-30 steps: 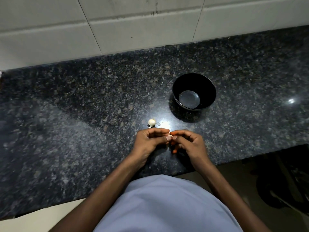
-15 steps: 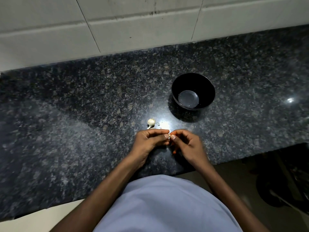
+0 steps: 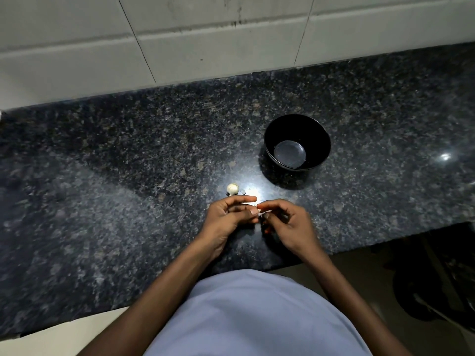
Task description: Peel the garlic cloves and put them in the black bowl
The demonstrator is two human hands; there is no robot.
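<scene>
Hands meet low in the centre of the frame, above the near edge of the dark speckled worktop [image 3: 102, 201]: left hand [image 3: 226, 217] and right hand [image 3: 288, 222], fingers curled, together pinch 1 small pale garlic clove [image 3: 260, 214]. Just beyond lies 1 more garlic piece [image 3: 232, 188]. Farther, right of centre, stands the black bowl [image 3: 318, 140].

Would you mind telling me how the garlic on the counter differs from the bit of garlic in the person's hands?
The garlic on the counter lies loose, untouched; the held piece is pinched between the left hand and right hand. The counter one shows whole and rounded; the held one is mostly hidden by fingers. Both are pale and outside the black bowl.
</scene>
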